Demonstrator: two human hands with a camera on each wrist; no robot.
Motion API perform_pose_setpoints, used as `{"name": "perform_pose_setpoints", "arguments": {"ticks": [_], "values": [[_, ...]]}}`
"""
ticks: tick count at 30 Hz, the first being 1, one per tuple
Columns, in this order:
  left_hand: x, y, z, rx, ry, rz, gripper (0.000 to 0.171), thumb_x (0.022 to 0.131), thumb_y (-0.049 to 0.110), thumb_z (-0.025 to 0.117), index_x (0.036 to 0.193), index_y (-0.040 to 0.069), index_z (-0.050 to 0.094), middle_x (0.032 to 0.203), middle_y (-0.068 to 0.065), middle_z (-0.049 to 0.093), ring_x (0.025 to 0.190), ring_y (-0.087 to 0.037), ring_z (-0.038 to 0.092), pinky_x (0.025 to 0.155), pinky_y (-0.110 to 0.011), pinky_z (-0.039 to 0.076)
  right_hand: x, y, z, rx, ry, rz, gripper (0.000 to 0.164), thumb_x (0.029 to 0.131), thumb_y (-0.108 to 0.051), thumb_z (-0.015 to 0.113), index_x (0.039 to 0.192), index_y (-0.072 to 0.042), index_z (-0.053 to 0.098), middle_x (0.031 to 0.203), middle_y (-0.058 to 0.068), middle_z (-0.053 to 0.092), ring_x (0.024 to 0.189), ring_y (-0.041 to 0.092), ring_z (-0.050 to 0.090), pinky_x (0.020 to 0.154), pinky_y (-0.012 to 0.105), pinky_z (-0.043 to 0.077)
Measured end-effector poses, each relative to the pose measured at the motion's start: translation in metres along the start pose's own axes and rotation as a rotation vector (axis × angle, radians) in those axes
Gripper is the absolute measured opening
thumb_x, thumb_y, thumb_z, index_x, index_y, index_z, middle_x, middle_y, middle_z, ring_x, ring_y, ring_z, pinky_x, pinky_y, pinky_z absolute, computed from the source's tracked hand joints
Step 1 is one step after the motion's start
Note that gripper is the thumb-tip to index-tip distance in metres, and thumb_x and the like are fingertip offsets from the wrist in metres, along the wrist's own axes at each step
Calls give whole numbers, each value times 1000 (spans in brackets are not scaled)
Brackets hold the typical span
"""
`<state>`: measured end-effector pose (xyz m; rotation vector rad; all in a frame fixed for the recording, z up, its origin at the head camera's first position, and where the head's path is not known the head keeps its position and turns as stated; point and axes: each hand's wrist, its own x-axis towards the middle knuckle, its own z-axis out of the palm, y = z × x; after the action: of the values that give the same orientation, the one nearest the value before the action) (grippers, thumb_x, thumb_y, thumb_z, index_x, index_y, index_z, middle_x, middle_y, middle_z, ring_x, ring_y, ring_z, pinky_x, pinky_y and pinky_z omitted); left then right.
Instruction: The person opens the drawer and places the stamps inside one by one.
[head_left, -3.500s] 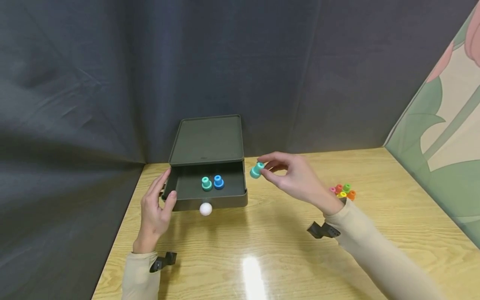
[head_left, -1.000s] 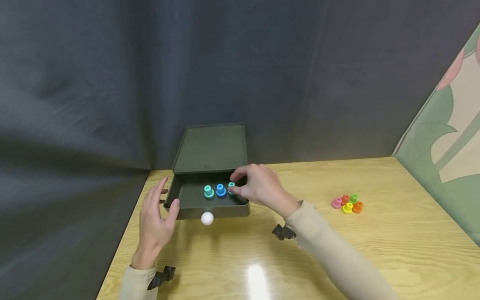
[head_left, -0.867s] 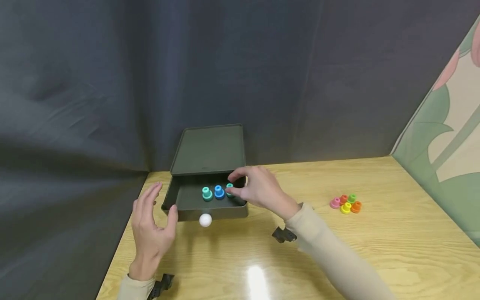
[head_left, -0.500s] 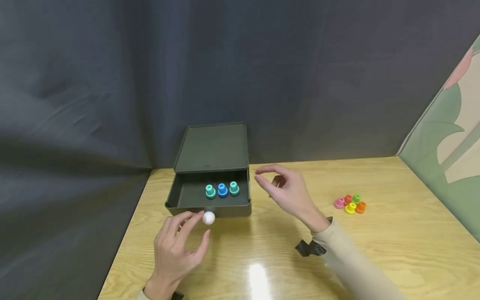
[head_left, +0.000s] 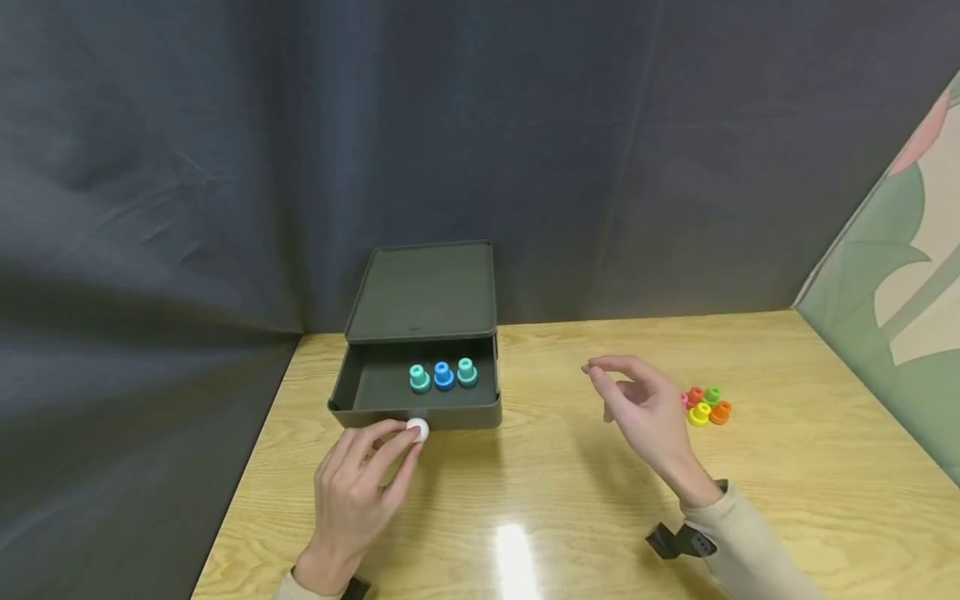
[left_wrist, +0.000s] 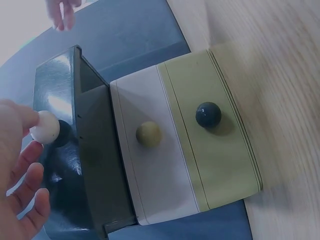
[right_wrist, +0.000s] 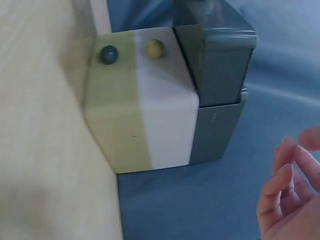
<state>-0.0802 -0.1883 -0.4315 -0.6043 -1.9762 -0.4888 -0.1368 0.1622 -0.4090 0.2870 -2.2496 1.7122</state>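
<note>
In the head view, my left hand (head_left: 352, 492) holds the white round knob (head_left: 417, 430) on the front of a dark green drawer (head_left: 465, 417). The drawer is pulled out and holds three stepped pegs in a row: a teal peg (head_left: 419, 380), a blue peg (head_left: 444, 377) and another teal peg (head_left: 467, 373). The left wrist view shows a fingertip against the white knob (left_wrist: 46, 127), the other fingers curled below it. My right hand (head_left: 648, 412) hovers above the table, fingers loosely bent, holding nothing. It partly hides a pink peg (head_left: 684, 401).
Red (head_left: 695, 395), green (head_left: 712, 395), yellow (head_left: 700, 414) and orange pegs (head_left: 721, 412) cluster on the wooden table (head_left: 555, 483) at right. Under the dark unit sit a white drawer (left_wrist: 165, 175) and a light green drawer (left_wrist: 225, 165), both pushed in. A dark curtain (head_left: 555, 167) hangs behind.
My right hand has set the second teal peg in the drawer, let go and drawn back to the right. My left hand has moved from the drawer's left side to the white knob.
</note>
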Motion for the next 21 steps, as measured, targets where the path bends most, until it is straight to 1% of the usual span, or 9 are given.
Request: {"name": "perform_pose_setpoints", "arguments": {"ticks": [5,8,11,15,17,19,21], "values": [[-2,1,2,2,-7,-15,28,107,34,66,103,12,84,101,-7,78,74,-20,63,61,-31,50,-14,16,-7,-27,-18,6,16,105,-10,66,115,-5,77,106,-27,75,55,10,62,48,27,45],[-3,1,5,-9,-11,-36,29,106,35,67,105,12,84,102,-7,78,75,-21,64,61,-31,50,-20,25,-9,-20,-32,9,16,105,-8,66,115,-3,77,105,-26,75,55,10,62,49,26,47],[-2,-1,9,-15,-14,-54,30,106,36,67,107,11,84,104,-8,78,77,-22,65,62,-31,49,-24,32,-10,-14,-41,9,16,104,-6,65,115,1,75,103,-24,75,52,6,57,47,26,43],[1,-3,12,-23,-32,-88,33,107,38,66,107,11,84,105,-8,78,79,-23,67,63,-33,50,-32,38,-10,-24,-48,16,15,104,-5,65,115,0,75,102,-18,77,49,1,50,42,27,37],[3,-5,12,-40,-55,-107,30,106,36,68,108,10,83,106,-8,77,82,-24,69,65,-34,53,-37,41,-10,-35,-60,33,15,103,-5,66,114,-3,76,102,-15,78,49,0,48,41,27,36],[5,-6,13,-59,-75,-122,24,103,31,73,108,9,83,107,-8,77,84,-25,71,67,-37,55,-42,44,-10,-51,-78,53,15,103,-6,67,115,-4,76,101,-13,79,48,0,45,39,27,36],[6,-8,13,-74,-99,-139,20,98,24,79,109,8,83,108,-9,77,88,-26,73,70,-40,58,-46,47,-10,-63,-93,75,16,103,-7,68,115,-5,77,100,-15,79,47,-1,43,38,26,35]]}}
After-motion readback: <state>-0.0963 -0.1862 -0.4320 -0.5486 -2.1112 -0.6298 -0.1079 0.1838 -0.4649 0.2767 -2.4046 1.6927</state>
